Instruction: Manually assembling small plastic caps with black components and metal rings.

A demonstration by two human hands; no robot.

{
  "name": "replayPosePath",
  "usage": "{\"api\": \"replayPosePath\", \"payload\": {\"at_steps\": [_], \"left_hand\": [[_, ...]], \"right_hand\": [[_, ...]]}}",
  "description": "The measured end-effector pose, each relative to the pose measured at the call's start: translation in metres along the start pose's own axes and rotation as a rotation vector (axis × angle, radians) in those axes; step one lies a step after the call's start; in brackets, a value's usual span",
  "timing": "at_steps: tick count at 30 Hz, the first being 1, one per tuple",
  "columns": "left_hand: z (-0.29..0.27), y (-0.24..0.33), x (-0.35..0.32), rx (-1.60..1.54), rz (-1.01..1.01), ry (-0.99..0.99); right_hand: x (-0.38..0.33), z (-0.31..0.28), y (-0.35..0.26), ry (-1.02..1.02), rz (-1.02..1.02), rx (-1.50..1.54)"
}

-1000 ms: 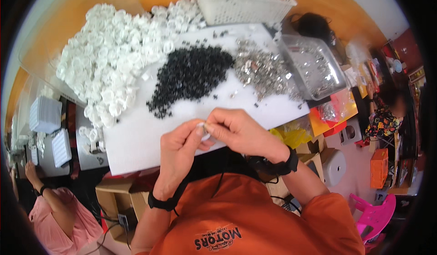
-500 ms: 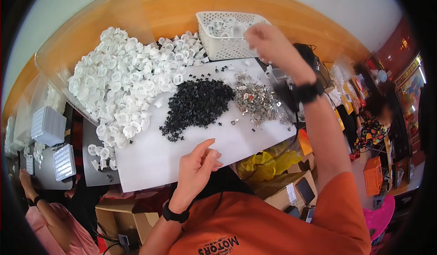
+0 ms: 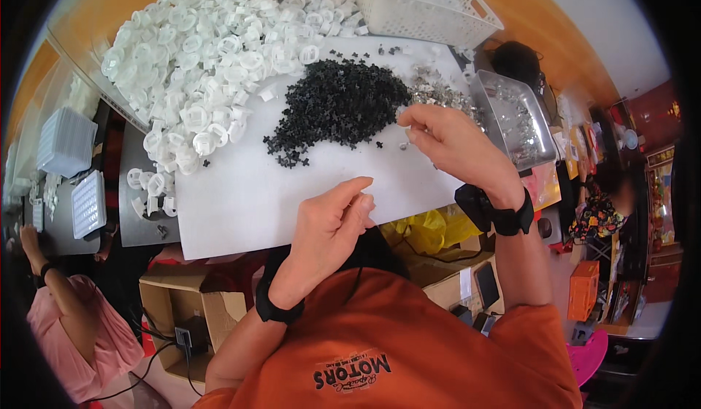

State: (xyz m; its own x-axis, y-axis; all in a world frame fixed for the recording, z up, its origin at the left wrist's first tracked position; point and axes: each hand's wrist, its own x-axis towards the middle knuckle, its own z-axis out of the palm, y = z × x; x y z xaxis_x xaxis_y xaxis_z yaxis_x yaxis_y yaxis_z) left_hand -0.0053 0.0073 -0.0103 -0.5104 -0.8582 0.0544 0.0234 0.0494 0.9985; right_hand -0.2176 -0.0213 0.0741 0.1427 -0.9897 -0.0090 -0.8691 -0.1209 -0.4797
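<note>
My left hand (image 3: 332, 226) is over the near edge of the white work surface (image 3: 241, 212), its fingers curled and thumb drawn in; whatever it may hold is hidden. Above the near right side of a heap of small black cross-shaped parts (image 3: 343, 102), my right hand (image 3: 464, 146) has its thumb and forefinger drawn together. Anything in that pinch is too small to make out. Just behind it, a scatter of small shiny metal pieces (image 3: 431, 88) is partly covered by the hand. A large pile of white ring-shaped plastic parts (image 3: 197, 59) spreads across the left.
A white perforated basket (image 3: 409, 16) with pale plastic parts stands at the back. At right is a clear tray (image 3: 537, 135) of metal pieces. Cardboard boxes (image 3: 175, 285) and a yellow bag (image 3: 431, 230) sit below the edge. At left are stacked clear trays (image 3: 67, 140) and another person's arm (image 3: 62, 292).
My right hand has come down from beside the basket to the near side of the black and metal parts. My left hand stays curled near the edge. The whole view has shifted.
</note>
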Motion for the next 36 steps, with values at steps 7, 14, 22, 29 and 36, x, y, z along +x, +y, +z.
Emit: {"api": "replayPosePath", "payload": {"at_steps": [7, 14, 22, 29, 36], "left_hand": [[0.002, 0.002, -0.001, -0.015, -0.025, 0.011], [0.003, 0.005, 0.001, 0.005, -0.023, -0.004], [0.001, 0.002, 0.0, 0.02, 0.056, 0.01], [0.002, 0.004, 0.003, 0.06, 0.085, -0.031], [-0.003, 0.003, 0.0, -0.068, 0.012, -0.031]], "right_hand": [[-0.009, 0.007, 0.015, 0.005, -0.052, -0.092], [0.003, 0.014, -0.013, 0.009, -0.162, -0.005], [0.059, 0.016, -0.065, -0.085, -0.435, -0.092], [0.14, 0.068, -0.079, -0.054, -0.419, -0.384], [0.126, 0.064, -0.077, -0.057, -0.388, -0.489]]}}
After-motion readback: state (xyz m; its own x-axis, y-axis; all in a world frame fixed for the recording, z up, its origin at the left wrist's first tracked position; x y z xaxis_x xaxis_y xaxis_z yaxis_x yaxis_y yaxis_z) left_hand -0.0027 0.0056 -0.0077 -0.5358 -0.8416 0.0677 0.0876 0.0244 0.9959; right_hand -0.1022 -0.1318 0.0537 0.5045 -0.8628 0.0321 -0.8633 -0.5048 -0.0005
